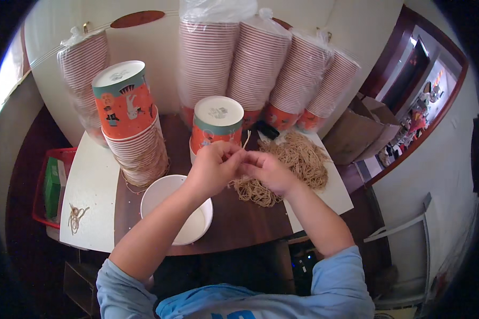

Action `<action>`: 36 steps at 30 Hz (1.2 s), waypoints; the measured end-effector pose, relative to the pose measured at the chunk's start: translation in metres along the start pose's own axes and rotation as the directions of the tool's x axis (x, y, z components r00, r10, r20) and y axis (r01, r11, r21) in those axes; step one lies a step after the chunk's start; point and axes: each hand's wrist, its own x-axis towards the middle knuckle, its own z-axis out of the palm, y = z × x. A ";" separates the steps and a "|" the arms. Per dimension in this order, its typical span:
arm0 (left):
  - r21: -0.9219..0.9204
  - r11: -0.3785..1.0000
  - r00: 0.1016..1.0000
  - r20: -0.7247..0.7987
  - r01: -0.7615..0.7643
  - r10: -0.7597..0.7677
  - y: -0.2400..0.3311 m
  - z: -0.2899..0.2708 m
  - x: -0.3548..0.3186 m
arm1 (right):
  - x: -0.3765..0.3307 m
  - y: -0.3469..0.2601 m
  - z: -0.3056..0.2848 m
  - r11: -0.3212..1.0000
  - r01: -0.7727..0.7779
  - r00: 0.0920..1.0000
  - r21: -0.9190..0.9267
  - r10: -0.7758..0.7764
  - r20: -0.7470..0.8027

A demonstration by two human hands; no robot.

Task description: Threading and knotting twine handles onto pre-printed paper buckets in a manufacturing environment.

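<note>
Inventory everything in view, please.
bagged cup stacks: five, mostly white, back
upturned tub stacks: two, orange-teal-white, left, centre
open tub: one, white, front
cord pile: one, tan, right
cord bunch: one, tan, left
unclear object: one, black, back right
crate: one, red, left
box: one, green, in crate
carton: one, brown, right
table: one, brown and white, centre
doorway clutter: uncountable, mixed, right
shirt: one, blue, bottom
left hand: one, centre
right hand: one, centre

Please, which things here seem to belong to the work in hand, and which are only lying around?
Seemingly part of the work:
tan cord pile, beside the right hand
open white tub, below the left hand
cord-wrapped tub stack

Probably just lying around:
cardboard box
red basket
green box
</note>
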 end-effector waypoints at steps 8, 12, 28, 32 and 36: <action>-0.322 0.946 0.996 -0.091 -0.017 -0.013 0.026 -0.025 0.010 | -0.007 0.066 -0.036 0.355 0.154 0.988 -0.922 -0.048 0.146; -0.338 0.932 0.971 -0.234 -0.129 0.050 0.050 -0.048 -0.002 | -0.012 0.087 -0.060 0.349 -0.197 0.980 -0.916 0.101 -0.172; -0.300 0.953 0.999 -0.023 -0.051 0.047 0.058 -0.051 -0.112 | -0.031 -0.052 0.044 0.876 0.013 1.000 -0.482 -0.021 -0.010; -0.247 0.969 0.994 -0.112 -0.024 -0.004 0.032 -0.032 -0.126 | -0.046 -0.039 0.090 0.948 0.289 0.957 -0.136 -0.287 0.033; -0.064 0.994 0.971 -0.227 -0.094 0.077 0.024 -0.029 -0.135 | -0.046 -0.016 0.112 0.979 0.175 0.984 0.106 -0.172 -0.033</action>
